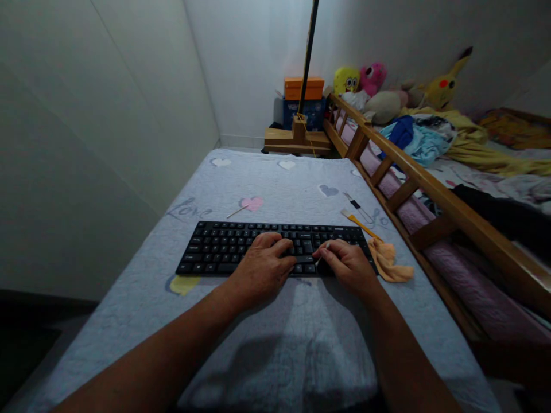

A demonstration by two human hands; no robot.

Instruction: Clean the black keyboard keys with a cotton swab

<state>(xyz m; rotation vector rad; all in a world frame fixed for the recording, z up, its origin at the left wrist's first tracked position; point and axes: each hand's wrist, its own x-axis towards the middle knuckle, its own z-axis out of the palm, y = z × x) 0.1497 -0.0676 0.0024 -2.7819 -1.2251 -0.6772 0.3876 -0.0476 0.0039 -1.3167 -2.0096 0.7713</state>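
Note:
A black keyboard (232,249) lies flat across the cloth-covered table. My left hand (267,261) rests on its middle, fingers bent and apart, touching the keys and holding nothing. Over the right part of the keyboard, my right hand (346,261) pinches a thin cotton swab (318,262), whose white tip points down near the keys. Another cotton swab (237,211) lies behind the keyboard. To the right are a brush (364,226) with a yellow-orange handle and a crumpled orange cloth (391,262) touching the keyboard's right end.
A slim metal tool with a black band (354,203) lies behind the brush. The light patterned cover (193,332) spreads under everything. A wooden bed rail (398,158) runs along the right side. Beyond the far edge stand a wooden base with a pole (298,131) and an orange box (303,88).

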